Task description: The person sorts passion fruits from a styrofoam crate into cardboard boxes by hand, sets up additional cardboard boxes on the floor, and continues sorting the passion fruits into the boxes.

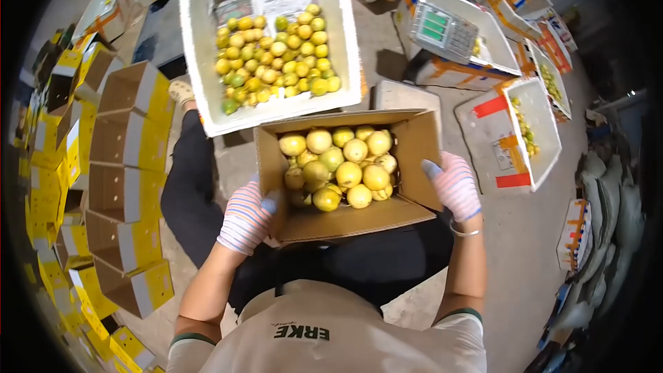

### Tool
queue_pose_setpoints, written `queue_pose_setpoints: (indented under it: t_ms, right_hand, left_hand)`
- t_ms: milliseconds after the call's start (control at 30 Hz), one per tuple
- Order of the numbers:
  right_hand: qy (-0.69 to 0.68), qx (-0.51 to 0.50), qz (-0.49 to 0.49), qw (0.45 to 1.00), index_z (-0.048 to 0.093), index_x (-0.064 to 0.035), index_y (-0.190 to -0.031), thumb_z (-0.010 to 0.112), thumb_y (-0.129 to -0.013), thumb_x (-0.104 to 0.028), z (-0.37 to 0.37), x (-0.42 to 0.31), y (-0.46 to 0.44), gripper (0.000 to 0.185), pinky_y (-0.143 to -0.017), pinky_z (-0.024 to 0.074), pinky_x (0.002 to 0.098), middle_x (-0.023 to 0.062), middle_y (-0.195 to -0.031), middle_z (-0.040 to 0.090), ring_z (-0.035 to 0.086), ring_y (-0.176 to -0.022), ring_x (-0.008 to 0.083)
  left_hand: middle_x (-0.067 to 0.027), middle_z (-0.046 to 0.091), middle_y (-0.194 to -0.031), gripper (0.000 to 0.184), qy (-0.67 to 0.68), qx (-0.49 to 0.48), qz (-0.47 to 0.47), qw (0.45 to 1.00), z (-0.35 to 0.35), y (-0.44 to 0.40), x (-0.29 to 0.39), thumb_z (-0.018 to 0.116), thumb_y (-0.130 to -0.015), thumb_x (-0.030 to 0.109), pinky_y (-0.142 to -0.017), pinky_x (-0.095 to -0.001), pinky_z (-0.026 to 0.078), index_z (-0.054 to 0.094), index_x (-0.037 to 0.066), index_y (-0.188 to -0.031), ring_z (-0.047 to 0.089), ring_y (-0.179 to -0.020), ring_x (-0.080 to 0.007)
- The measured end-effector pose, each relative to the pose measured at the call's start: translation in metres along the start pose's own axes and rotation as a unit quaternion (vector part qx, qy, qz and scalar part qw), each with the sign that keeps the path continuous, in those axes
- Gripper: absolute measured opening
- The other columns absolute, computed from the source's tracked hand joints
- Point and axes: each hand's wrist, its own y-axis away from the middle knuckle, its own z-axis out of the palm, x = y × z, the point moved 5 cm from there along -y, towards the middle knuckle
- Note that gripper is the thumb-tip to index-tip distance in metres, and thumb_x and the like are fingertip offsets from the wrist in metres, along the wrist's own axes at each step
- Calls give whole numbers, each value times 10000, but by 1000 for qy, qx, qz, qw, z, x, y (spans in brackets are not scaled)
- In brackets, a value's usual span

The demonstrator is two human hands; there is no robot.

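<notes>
A cardboard box (345, 228) is over my lap, its top uncovered. Inside it lies a heap of round yellow fruits (356, 150) that look like passion fruit. My left hand (245, 215), in a striped knit glove, grips the box's near left corner, thumb over the rim. On the opposite side, my right hand (456, 186), gloved the same way, is closed on the right wall with its thumb at the edge. Just beyond the box stands a large white foam crate (197, 62) holding many smaller yellow and greenish fruits (276, 59).
Rows of yellow-and-white cartons (128, 186) stand on the left. A digital scale (443, 33) with a lit green display is at the upper right, by a foam crate. Another taped foam crate (494, 145) with fruit sits to the right. Grey sacks (601, 235) line the far right.
</notes>
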Motion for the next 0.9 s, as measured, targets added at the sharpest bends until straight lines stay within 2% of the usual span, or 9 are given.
queue_pose_setpoints:
  t_ms: [167, 200, 267, 500, 633, 700, 767, 833, 900]
  right_hand:
    - [-140, 134, 137, 972, 645, 38, -965, 642, -855, -173, -47, 114, 17, 238, -723, 493, 389, 220, -824, 662, 639, -752, 323]
    - [-137, 143, 137, 971, 645, 38, -965, 642, -855, -173, -46, 136, 11, 238, -723, 493, 389, 220, -824, 662, 639, -752, 323]
    - [-188, 190, 175, 948, 650, 33, -1001, 638, -854, -200, -47, 176, 1, 276, -759, 497, 386, 239, -881, 669, 645, -804, 347]
    - [-28, 141, 257, 956, 651, -14, -1048, 582, -863, -302, -3, 249, -72, 350, -831, 472, 439, 250, -971, 650, 601, -940, 419]
    - [42, 183, 180, 966, 605, 11, -1130, 553, -900, -328, 29, 300, -105, 413, -874, 470, 467, 270, -1114, 614, 582, -1030, 421]
    - [38, 103, 256, 960, 493, -3, -1299, 610, -871, -217, 16, 285, -117, 493, -922, 460, 459, 256, -1171, 595, 564, -1083, 405]
    - [140, 191, 224, 945, 446, -9, -1344, 616, -866, -188, -6, 227, -133, 538, -953, 443, 463, 244, -1235, 559, 533, -1122, 413]
    - [107, 271, 89, 953, 446, -8, -1347, 606, -874, -180, -12, 178, -159, 528, -973, 431, 454, 236, -1277, 528, 517, -1141, 414]
    - [-28, 268, -71, 960, 539, -7, -1252, 566, -902, -149, -12, 87, -174, 379, -976, 425, 415, 217, -1193, 577, 545, -1103, 377]
  left_hand:
    - [-254, 625, -838, 309, -90, -70, 120, 986, 59, -54, 99, 547, -879, 269, -753, -489, 482, 567, -7, -1016, 607, -861, -404]
    - [-250, 632, -870, 307, -3, -9, 177, 984, 76, -74, 108, 534, -890, 278, -790, -479, 482, 572, -10, -989, 609, -894, -399]
    - [-247, 640, -898, 327, -79, -86, 160, 980, 119, -125, 120, 519, -896, 289, -819, -470, 475, 576, -20, -988, 608, -912, -399]
    - [-273, 636, -1037, 388, -148, -159, 136, 967, 223, -254, 129, 529, -878, 303, -874, -454, 481, 588, -15, -1092, 610, -1003, -398]
    - [-258, 657, -970, 341, -133, -113, 156, 972, 253, -277, 119, 469, -910, 272, -831, -472, 502, 628, -13, -1007, 638, -935, -395]
    - [-253, 646, -1038, 391, -114, -228, 153, 955, 214, -256, 137, 473, -937, 322, -857, -452, 488, 587, 12, -1148, 616, -979, -401]
    - [-259, 624, -1102, 477, -65, -237, 179, 953, 197, -247, 119, 461, -956, 374, -908, -427, 466, 495, 49, -1304, 595, -1042, -391]
    - [-250, 613, -1140, 542, -67, -266, 187, 943, 181, -239, 91, 447, -967, 411, -943, -409, 448, 409, 69, -1385, 583, -1075, -383]
    - [-208, 634, -1122, 464, -23, -239, 215, 947, 174, -236, 45, 462, -968, 385, -925, -400, 465, 511, 63, -1299, 600, -1046, -369]
